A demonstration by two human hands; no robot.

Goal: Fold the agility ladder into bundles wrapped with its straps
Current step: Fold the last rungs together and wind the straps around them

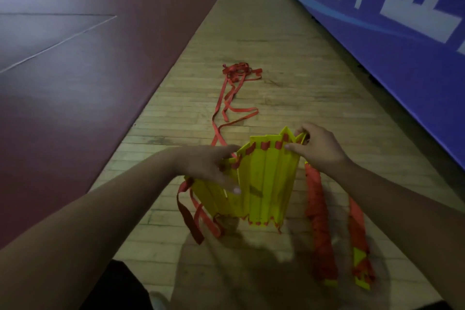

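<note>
1. The yellow rungs (266,178) of the agility ladder are standing fanned out between both hands, at 6 o'clock from the middle of the view, over the wooden floor (289,45); loose red loops are hanging from their lower corner at 8 o'clock.
2. The left hand (214,168) is lying across the fan's 9 o'clock side; its fingers are spreading fairly straight and pressing on the faces of the rungs.
3. The right hand (317,148) is pinching the fan's upper corner at 1 o'clock between thumb and curled fingers.
4. The red strap (226,106) is trailing from the rungs toward 12 o'clock; it is ending in a loose tangle on the floor.
5. Two wrapped bundles (319,221) are lying side by side at 4 o'clock from the rungs, just beside the right forearm; red strap is covering most of each.
6. A maroon mat (88,70) is lying at 9 o'clock; a blue banner (390,45) is running along at 2 o'clock.
</note>
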